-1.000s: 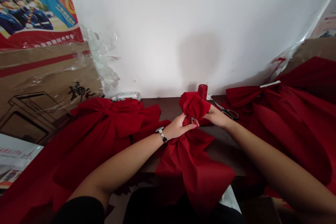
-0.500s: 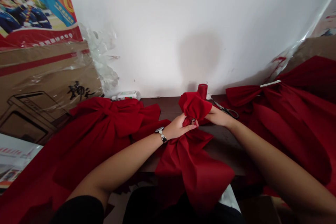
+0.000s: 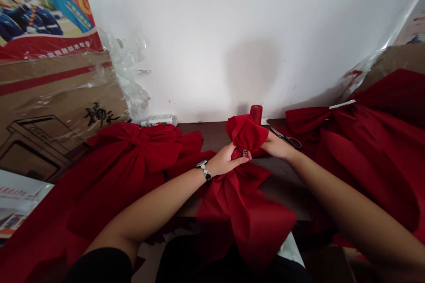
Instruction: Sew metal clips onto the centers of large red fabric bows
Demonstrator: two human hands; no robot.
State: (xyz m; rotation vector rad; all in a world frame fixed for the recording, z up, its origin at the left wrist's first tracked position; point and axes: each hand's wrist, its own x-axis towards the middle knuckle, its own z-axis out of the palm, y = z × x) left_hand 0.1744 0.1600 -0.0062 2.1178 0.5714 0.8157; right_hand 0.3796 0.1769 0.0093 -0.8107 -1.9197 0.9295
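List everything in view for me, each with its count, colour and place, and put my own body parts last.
Held cloth: one, red, centre
Left cloth: one heap, red, left
Right cloth: one heap, red, right
Strip: one, white, on right cloth
Spool: one, red, behind held cloth
Scissors: one pair, dark handles, right of spool
Table: one, dark brown, below
Wall: one, white, behind
Bottle: one, mostly white, lying near wall
Cartons: at least two, brown, left and right
Posters: at least two, multicoloured, upper left and right
Wristband: one, white and dark, left wrist
Left hand: one, bare, gripping held cloth
Right hand: one, bare, at held cloth, fingers hidden
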